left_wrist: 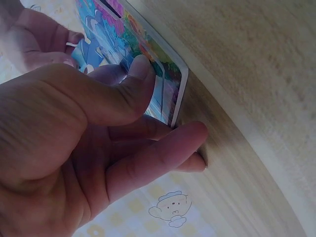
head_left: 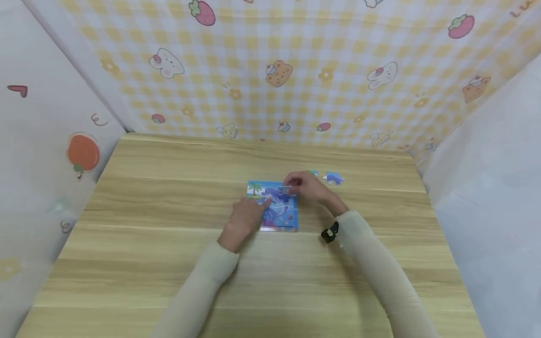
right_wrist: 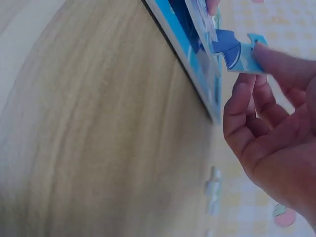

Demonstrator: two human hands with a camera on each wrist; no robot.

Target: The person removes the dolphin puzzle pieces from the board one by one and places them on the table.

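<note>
A square jigsaw puzzle (head_left: 279,217) with a blue dolphin picture lies on the wooden table in a shallow tray frame. My left hand (head_left: 245,217) holds it at the left side, the thumb (left_wrist: 134,91) on the picture and the fingers by the edge. Over the upper right part of the puzzle, my right hand (head_left: 310,188) pinches a blue jigsaw piece (right_wrist: 242,54) between thumb and fingertips. In the right wrist view the piece tilts close to the puzzle; whether it touches is hard to tell.
Right of the puzzle, beyond my right hand, lies a loose jigsaw piece (head_left: 334,178) with dolphin print. Another loose piece (head_left: 313,173) is partly hidden behind that hand. A yellow checked cloth (head_left: 253,103) hangs along the table's back edge.
</note>
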